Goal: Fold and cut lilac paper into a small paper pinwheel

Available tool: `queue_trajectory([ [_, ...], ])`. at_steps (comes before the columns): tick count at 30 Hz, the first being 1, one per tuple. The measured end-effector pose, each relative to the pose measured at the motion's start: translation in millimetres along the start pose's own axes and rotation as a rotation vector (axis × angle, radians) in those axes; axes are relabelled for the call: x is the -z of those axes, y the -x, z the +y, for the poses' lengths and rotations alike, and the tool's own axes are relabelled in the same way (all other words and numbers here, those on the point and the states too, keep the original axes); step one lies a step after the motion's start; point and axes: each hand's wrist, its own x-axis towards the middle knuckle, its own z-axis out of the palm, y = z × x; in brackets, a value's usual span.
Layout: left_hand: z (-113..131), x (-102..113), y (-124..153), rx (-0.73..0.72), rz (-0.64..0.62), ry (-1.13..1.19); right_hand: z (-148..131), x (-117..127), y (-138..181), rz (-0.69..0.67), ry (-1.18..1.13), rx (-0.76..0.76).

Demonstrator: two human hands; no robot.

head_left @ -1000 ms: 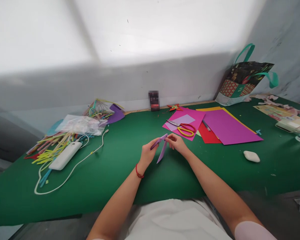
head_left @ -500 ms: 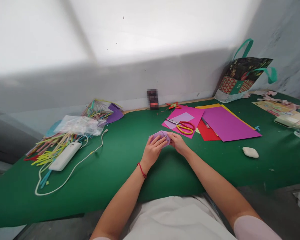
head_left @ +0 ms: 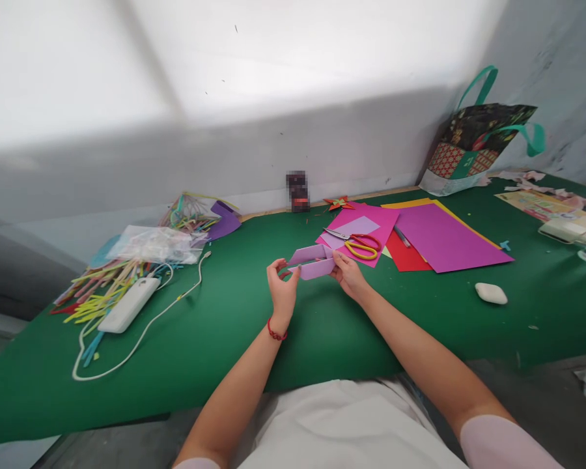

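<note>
A light purple folded paper is held up over the green table, its two long sides standing apart with a gap between them. My right hand pinches its right end between thumb and fingers. At the left end, my left hand has thumb and fingertips on the paper's edges. Just beyond my right hand, scissors with red and yellow handles lie on a pink sheet and a small lilac piece of paper.
A pen lies on a red sheet beside a large purple sheet. An eraser-like white object sits at right. Paper strips, a white power bank and its cable are at left. A bag stands against the wall.
The paper was folded flat under my left fingers; now it is opened out with a gap between its sides. My left hand has shifted left to its end.
</note>
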Motion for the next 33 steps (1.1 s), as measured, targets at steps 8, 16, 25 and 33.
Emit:
queue_trajectory([
  [8, 5.0, -3.8, 0.5, 0.246, -0.306, 0.159, 4.2, -1.5, -0.8, 0.043, -0.025, 0.035],
  [16, 4.4, -7.8, 8.0, 0.317, -0.520, 0.086, 1.4, -4.9, 3.9, -0.051, 0.212, 0.035],
  [25, 8.4, 2.0, 1.7, -0.074, -0.246, -0.046, -8.1, 7.6, -3.7, 0.067, 0.244, 0.013],
  [33, 17.6, 16.9, -5.5, -0.115, -0.402, -0.150, -22.8, 10.2, 7.7, -0.317, 0.385, -0.240],
])
